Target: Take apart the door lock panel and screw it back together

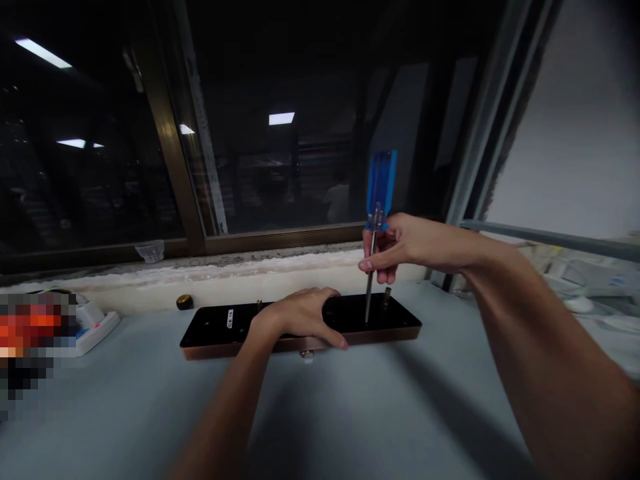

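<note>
Right now the right hand [400,245] pinches a screwdriver [376,230] between fingers and thumb, gripping it where the metal shaft meets the blue see-through handle. That tool stands nearly upright, handle at the top, tip pointing straight down onto the black plate [300,321], its long axis close to vertical with a slight lean. Just beside the tip a small brass post [387,297] sticks up from the plate, near but apart from the shaft. The plate itself lies flat on the pale grey table [150,400], long axis running left to right, parallel to the window sill [225,270], with a copper-coloured edge facing the camera. The left hand [305,319] is spread palm-down over the plate's middle, fingers curled over the near edge, pressing on it. A small white label [230,319] shows on the plate's left part. Off to the left, a round brass cap [185,302] sits by the sill, and a white power strip [95,323] lies further left.
</note>
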Demonstrator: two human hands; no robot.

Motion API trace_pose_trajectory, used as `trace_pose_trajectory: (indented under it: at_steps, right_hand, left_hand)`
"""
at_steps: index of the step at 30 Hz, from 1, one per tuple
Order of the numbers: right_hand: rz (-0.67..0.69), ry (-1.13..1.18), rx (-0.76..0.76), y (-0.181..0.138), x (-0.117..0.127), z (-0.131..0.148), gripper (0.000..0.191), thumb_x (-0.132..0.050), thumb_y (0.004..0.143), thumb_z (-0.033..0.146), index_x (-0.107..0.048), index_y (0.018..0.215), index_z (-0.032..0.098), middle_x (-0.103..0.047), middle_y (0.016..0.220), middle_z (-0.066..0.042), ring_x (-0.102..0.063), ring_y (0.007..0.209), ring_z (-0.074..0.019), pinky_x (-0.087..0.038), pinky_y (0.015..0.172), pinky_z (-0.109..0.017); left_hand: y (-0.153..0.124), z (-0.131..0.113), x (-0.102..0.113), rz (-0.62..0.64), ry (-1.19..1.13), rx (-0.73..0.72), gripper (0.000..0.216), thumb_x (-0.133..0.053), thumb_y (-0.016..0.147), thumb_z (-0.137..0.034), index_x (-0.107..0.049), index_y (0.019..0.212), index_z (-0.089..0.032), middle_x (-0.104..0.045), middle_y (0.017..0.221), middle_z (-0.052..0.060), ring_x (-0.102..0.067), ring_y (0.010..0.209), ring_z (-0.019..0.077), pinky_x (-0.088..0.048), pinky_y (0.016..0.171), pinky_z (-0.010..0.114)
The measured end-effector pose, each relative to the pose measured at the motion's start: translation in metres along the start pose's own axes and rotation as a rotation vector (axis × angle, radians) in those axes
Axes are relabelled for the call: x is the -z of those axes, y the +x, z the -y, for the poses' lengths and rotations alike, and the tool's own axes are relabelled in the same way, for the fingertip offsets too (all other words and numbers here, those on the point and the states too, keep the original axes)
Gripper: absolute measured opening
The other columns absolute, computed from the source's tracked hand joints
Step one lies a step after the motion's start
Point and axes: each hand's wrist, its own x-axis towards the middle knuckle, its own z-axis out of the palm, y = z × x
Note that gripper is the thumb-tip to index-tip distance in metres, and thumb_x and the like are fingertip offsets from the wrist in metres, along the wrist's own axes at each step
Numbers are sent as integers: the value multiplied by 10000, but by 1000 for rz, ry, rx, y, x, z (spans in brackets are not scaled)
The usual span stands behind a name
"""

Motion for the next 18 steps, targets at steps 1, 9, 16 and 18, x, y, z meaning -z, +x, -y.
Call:
trace_pose_trajectory:
  at_steps: [1,9,16,18]
  right_hand:
    - [-12,-26,3,2,-1,0,222,-737,582,292,-553,589,168,-580,498,23,-575,477,-108,-478,480,-218]
    - [-85,9,105,4,-2,-2,219,-729,607,293,-556,577,163,-560,494,29,-554,466,-91,-458,478,-213]
    - [-532,373,323,0,4,-2,231,-747,595,298,-570,613,150,-575,483,19,-522,376,-81,-402,383,-217]
    - [-649,521,403,1,4,1,240,-730,613,321,-550,592,164,-568,489,24,-515,358,-87,-376,355,-228]
  left_hand:
    - [0,0,0,-3,-1,4,829,-671,535,-530,-435,1243,-172,-526,1193,101,-494,1060,277,-397,868,360]
    - [0,-2,-1,16,39,8,856,-648,563,-518,-386,1293,-156,-468,1282,110,-447,1135,262,-359,938,351]
    - [-18,-34,17,73,182,147,687,-587,663,-411,-417,1271,-141,-439,1319,117,-397,1190,265,-335,963,342]
    - [-30,-46,25,-14,224,141,597,-515,737,-350,-401,1282,-133,-416,1344,115,-377,1209,256,-311,978,350]
